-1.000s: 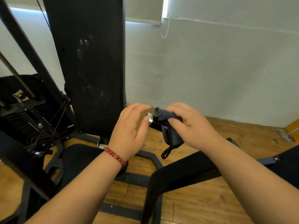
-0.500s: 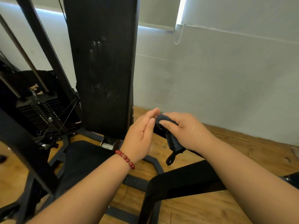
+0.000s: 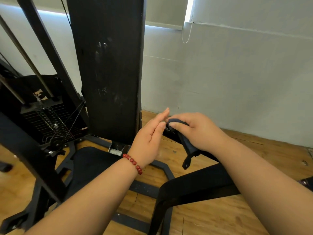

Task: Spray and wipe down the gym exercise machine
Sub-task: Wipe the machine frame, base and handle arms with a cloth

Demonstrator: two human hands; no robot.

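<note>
At nine o'clock, the machine's weight stack sits low behind slanted black frame bars. Toward eleven, the tall black back pad stands upright, smudged with pale marks, above the seat pad. Near centre, the left hand is open, fingers straight and together, its fingertips just beside the dark blue cloth; a red bead bracelet circles that wrist. At about two o'clock from it, the right hand grips the cloth, wrapped over a black machine handle whose end is hidden. Wooden floor lies beneath.
</note>
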